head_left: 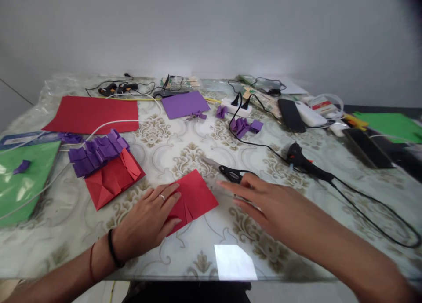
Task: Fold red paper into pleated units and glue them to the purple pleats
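Observation:
My left hand (150, 215) lies with its fingers flat on a red piece of paper (198, 195), which has a slit at its near edge. Black-handled scissors (232, 173) rest on the tablecloth just beyond that paper, blades towards the upper left. At their handles is my right hand (260, 197), its fingers stretched out and slightly blurred; part of the handles is hidden behind it. To the left of my left hand sits a folded red paper piece (110, 182) with a pleated purple paper strip (99, 152) along its far side.
A black glue gun (310, 164) with a looping cord lies to the right. Red sheet (99, 114), purple sheet (184, 104) and green sheet (26, 180) are spread about. Purple scraps (240, 126) lie near a white power strip (235, 106). Phones (292, 114) are at the right.

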`<state>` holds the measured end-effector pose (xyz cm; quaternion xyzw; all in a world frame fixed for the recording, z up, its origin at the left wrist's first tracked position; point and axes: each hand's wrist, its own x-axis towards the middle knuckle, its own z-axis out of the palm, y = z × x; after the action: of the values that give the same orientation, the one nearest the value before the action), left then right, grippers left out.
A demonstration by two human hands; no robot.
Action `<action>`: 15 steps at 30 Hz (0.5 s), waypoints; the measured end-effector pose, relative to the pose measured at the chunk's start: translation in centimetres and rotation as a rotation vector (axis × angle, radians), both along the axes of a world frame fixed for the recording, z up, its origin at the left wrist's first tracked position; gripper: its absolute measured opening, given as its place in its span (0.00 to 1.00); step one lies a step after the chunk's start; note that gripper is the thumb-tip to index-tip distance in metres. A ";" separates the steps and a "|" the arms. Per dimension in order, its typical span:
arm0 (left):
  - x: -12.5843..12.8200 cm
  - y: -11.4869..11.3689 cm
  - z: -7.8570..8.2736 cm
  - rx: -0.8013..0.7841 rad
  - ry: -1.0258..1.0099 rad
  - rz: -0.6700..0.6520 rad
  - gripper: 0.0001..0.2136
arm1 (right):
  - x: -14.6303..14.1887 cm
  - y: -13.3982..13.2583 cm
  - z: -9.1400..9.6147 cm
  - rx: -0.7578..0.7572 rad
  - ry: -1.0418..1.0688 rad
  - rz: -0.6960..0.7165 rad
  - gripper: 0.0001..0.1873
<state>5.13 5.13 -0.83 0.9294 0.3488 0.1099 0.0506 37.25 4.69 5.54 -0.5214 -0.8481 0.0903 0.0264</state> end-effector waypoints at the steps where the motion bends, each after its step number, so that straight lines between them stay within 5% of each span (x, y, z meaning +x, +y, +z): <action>1: -0.1 0.0 -0.2 0.015 -0.023 0.003 0.19 | 0.6 0.0 -0.3 0.021 0.027 -0.021 0.25; 7: 0.1 0.8 -0.3 0.065 -0.055 -0.045 0.14 | 1.7 -1.4 -1.6 0.011 0.137 -0.101 0.27; 15: 1.3 1.2 -0.3 0.151 -0.025 -0.041 0.16 | -1.0 -2.1 -1.7 -0.140 0.116 0.014 0.29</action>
<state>6.42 6.34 -1.09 0.9361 0.3195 0.1466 -0.0131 36.20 2.61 3.83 -0.5099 -0.8403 0.1799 0.0385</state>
